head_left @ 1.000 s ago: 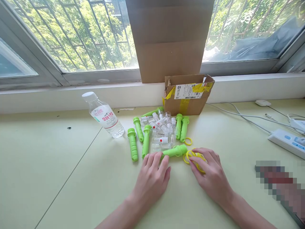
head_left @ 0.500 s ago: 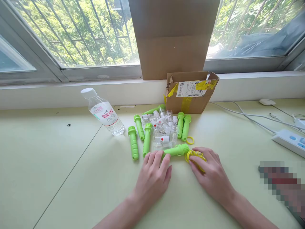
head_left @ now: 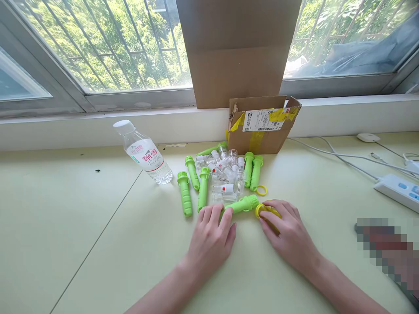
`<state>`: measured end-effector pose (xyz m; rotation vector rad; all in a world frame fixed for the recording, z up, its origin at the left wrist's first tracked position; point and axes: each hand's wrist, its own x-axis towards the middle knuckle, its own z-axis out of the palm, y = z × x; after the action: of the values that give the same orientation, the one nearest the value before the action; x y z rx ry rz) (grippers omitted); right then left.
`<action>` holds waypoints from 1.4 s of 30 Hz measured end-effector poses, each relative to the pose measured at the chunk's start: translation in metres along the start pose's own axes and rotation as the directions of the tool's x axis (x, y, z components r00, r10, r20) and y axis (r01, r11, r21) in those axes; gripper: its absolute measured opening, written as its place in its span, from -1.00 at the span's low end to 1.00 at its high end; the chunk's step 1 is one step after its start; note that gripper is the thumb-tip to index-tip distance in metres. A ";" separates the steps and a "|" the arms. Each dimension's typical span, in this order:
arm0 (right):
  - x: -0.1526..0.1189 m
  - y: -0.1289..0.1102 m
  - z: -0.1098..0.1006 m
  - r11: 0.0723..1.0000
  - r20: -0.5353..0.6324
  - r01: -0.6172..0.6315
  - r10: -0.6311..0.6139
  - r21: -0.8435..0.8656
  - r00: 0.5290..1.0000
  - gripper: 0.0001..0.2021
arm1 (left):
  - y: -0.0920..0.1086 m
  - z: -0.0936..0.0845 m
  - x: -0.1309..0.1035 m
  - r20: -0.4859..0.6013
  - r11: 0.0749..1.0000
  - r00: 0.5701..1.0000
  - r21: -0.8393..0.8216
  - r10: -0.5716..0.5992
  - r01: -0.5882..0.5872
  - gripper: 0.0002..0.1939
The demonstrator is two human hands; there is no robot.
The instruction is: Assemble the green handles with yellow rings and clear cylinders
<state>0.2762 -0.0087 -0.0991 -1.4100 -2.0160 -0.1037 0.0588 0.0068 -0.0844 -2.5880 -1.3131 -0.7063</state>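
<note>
Head view: 1 cardboard sheet (head_left: pixel 240 56) is behind 1 box (head_left: pixel 268 141), its label (head_left: pixel 258 122) too tiny to read. 1 bottle (head_left: pixel 147 157) has red writing. The left hand (head_left: pixel 209 237), loosely bent, touches 1 of 7 green tubes (head_left: pixel 244 204) on the table (head_left: pixel 98 257). The right hand (head_left: pixel 290 231) curls over yellow rings (head_left: pixel 258 212); I can't tell its grip. 1 loose ring (head_left: pixel 266 190) lies near.

The left hand (head_left: pixel 211 235) and right hand (head_left: pixel 290 224) are bare; the fingers (head_left: pixel 225 219) are slender and tapering, the knuckles softly rounded, the backs of the hands smooth; each narrows to a slim wrist; the left forearm (head_left: pixel 166 283) and right forearm (head_left: pixel 348 285) are likewise bare, widening gently to where the view cuts them off; nail detail is too small to tell.
</note>
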 end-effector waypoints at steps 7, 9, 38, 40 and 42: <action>-0.001 0.001 0.000 1.000 0.009 0.016 -0.016 0.003 1.000 -0.89 | 0.002 -0.001 0.001 0.035 0.999 0.999 -0.018 -0.033 0.034 -0.74; -0.001 0.001 0.000 1.000 0.006 0.022 -0.022 0.003 1.000 -0.88 | 0.002 0.000 0.001 0.039 0.999 0.999 -0.017 -0.037 0.038 -0.74; 0.001 -0.004 -0.007 0.997 -0.081 0.048 -0.043 0.059 0.996 -0.87 | -0.001 -0.002 0.000 0.043 0.993 0.992 -0.020 -0.119 0.120 -0.75; 0.001 -0.004 -0.007 0.998 -0.106 0.033 -0.027 0.061 0.994 -0.87 | -0.002 -0.002 0.000 0.035 0.994 0.993 -0.022 -0.110 0.111 -0.76; 0.001 -0.005 -0.008 0.997 -0.119 0.021 -0.013 0.068 0.993 -0.88 | -0.003 -0.002 0.000 0.029 0.994 0.994 -0.023 -0.106 0.107 -0.77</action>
<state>0.2759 -0.0130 -0.0905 -1.3132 -1.9166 -0.1206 0.0556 0.0083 -0.0826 -2.5712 -1.4690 -0.7105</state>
